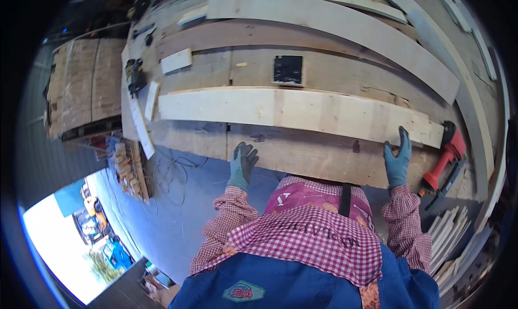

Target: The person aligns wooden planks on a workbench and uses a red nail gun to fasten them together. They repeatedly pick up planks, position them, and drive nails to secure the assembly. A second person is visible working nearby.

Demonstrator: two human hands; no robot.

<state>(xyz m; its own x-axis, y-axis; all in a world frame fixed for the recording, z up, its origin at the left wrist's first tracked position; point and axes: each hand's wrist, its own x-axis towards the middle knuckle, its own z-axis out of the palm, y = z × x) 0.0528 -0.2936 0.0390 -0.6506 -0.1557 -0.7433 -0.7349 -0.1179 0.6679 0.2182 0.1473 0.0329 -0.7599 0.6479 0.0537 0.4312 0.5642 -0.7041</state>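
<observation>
Pale, long wooden board (307,109) lies flat across mid-frame on the brown wooden table (307,153), apparently lengthwise for easy reach; teal-gloved right hand (398,157), grip spread, overlaps its lower right edge; teal-gloved left hand (242,163), grip loose, empty, left of centre

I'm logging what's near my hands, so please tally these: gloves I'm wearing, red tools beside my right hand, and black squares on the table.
Gloves: 2, the left glove and the right glove
Red tool: 1
Black square: 1
Total: 4
</observation>
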